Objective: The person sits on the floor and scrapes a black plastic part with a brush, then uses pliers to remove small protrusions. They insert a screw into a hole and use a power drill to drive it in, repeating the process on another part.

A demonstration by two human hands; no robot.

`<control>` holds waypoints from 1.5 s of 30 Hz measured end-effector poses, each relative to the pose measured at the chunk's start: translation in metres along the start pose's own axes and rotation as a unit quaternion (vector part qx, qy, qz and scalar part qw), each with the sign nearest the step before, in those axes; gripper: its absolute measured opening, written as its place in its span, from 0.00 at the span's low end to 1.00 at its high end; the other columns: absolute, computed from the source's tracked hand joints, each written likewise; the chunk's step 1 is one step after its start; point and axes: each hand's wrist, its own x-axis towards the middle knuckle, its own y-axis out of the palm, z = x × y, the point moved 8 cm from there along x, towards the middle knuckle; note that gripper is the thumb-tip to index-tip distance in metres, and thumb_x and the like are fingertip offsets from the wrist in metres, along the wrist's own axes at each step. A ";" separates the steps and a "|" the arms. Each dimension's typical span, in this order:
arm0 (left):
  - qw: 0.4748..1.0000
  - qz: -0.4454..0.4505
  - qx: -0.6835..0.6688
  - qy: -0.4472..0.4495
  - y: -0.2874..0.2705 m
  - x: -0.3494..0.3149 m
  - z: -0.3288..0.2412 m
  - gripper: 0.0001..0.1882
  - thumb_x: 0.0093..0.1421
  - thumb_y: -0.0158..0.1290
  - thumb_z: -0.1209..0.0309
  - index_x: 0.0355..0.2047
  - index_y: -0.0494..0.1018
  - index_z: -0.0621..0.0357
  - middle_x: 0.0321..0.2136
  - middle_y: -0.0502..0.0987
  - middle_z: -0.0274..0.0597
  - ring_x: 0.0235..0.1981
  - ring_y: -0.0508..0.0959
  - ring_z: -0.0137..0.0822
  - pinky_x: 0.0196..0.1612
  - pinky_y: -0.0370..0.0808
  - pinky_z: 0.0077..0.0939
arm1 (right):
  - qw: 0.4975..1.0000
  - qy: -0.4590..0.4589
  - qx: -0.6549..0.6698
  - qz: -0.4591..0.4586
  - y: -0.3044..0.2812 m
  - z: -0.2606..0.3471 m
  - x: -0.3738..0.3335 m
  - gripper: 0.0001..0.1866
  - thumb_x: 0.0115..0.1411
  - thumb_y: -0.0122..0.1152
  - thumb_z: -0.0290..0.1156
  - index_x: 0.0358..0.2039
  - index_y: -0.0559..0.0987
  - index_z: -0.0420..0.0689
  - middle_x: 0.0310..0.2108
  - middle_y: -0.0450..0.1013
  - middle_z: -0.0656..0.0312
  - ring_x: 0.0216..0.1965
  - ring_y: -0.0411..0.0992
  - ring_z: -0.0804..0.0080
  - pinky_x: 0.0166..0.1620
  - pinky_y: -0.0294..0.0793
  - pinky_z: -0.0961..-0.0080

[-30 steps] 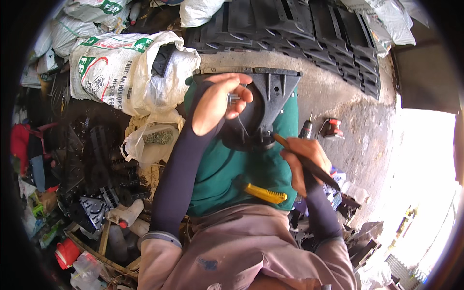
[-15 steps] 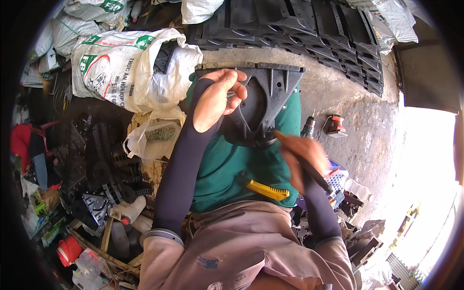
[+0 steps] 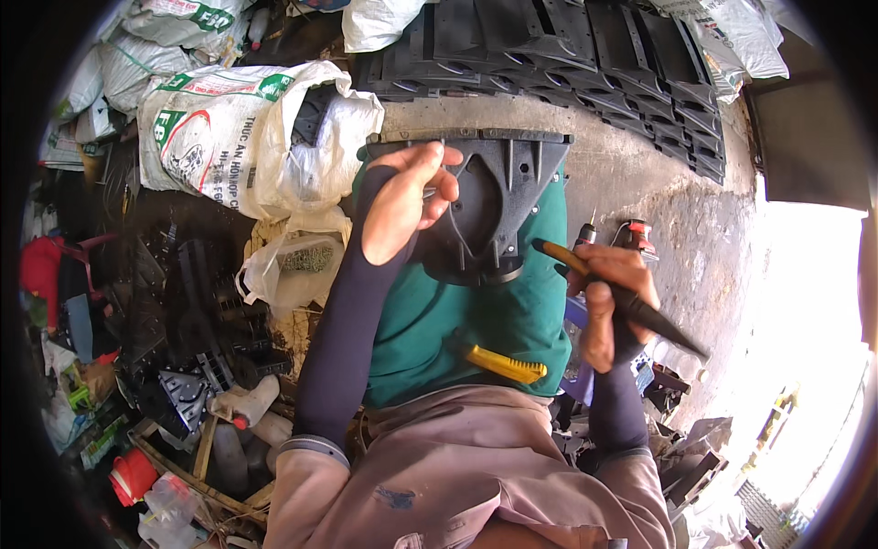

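A black moulded part (image 3: 512, 156), wide at the far edge and narrowing toward me, lies on the green cloth (image 3: 457, 325) over my lap. My left hand (image 3: 409, 197) rests at its left side. The fingers are loosely bent and apart, with nothing visible in them. To the right of the part, my right hand (image 3: 615, 288) is wrapped round a long dark tool (image 3: 654, 320). One end of this tool is yellow-brown and points at the part's narrow end, a little away from it. A yellow box cutter (image 3: 506, 363) lies on the cloth nearer me.
Rows of stacked black parts (image 3: 585, 64) stand on the floor ahead. A white printed sack (image 3: 247, 137) holding dark parts leans at the left. A drill (image 3: 585, 235) and a red power tool (image 3: 638, 236) lie at the right. Tools and scrap crowd the left floor.
My right hand has moved right and back from the black part with the tool, and its blur has gone. The part sits slightly nearer me. My left hand keeps its place.
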 end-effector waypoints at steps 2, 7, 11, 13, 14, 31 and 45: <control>1.000 0.011 -0.002 0.006 0.004 -0.009 0.003 0.20 0.69 0.43 0.60 0.45 0.72 0.66 0.23 0.73 0.34 0.20 0.68 0.20 0.19 0.60 0.12 | 0.988 0.095 -0.098 0.066 -0.003 -0.006 0.009 0.09 0.60 0.61 0.28 0.37 0.76 0.35 0.33 0.76 0.54 0.29 0.76 0.70 0.27 0.75 0.77; 0.991 0.092 -0.089 -0.040 0.020 -0.033 0.023 0.30 0.67 0.40 0.56 0.59 0.62 0.69 0.38 0.77 0.48 0.27 0.72 0.26 0.27 0.68 0.18 | 0.937 0.298 -0.096 0.157 0.009 -0.025 0.014 0.09 0.60 0.60 0.30 0.36 0.77 0.38 0.27 0.76 0.60 0.29 0.74 0.73 0.34 0.72 0.74; 0.968 0.137 -0.206 -0.048 0.037 -0.042 0.034 0.39 0.67 0.37 0.44 0.61 0.56 0.72 0.41 0.75 0.49 0.32 0.73 0.29 0.34 0.69 0.24 | 0.946 0.177 -0.169 0.210 0.047 -0.013 0.029 0.07 0.54 0.65 0.26 0.33 0.78 0.39 0.25 0.73 0.61 0.26 0.71 0.72 0.30 0.69 0.75; 0.964 0.150 -0.220 -0.018 0.042 -0.043 0.032 0.41 0.67 0.35 0.41 0.61 0.57 0.71 0.42 0.75 0.47 0.36 0.74 0.31 0.39 0.70 0.26 | 0.947 0.087 -0.212 0.223 0.066 -0.002 0.036 0.08 0.50 0.66 0.25 0.31 0.79 0.39 0.25 0.70 0.55 0.25 0.71 0.60 0.30 0.68 0.71; 0.964 0.137 -0.227 -0.010 0.042 -0.043 0.033 0.41 0.67 0.35 0.41 0.61 0.58 0.70 0.42 0.75 0.45 0.38 0.74 0.31 0.41 0.70 0.27 | 0.953 0.091 -0.189 0.221 0.075 -0.004 0.038 0.09 0.49 0.66 0.27 0.31 0.78 0.39 0.27 0.71 0.54 0.27 0.72 0.57 0.31 0.70 0.68; 0.993 -0.106 -0.040 0.025 -0.041 -0.048 0.020 0.17 0.66 0.46 0.62 0.46 0.72 0.63 0.25 0.74 0.35 0.21 0.68 0.19 0.22 0.60 0.12 | 0.873 0.221 -0.257 0.351 0.083 -0.051 0.048 0.08 0.52 0.63 0.31 0.30 0.80 0.39 0.19 0.72 0.54 0.23 0.72 0.69 0.30 0.70 0.72; 0.983 0.039 0.172 -0.055 -0.030 -0.045 0.075 0.13 0.63 0.54 0.65 0.34 0.74 0.67 0.14 0.65 0.28 0.15 0.61 0.20 0.17 0.56 0.20 | 0.816 0.140 -0.354 0.436 0.114 -0.065 0.036 0.06 0.49 0.61 0.29 0.26 0.78 0.40 0.22 0.73 0.49 0.30 0.74 0.48 0.35 0.72 0.60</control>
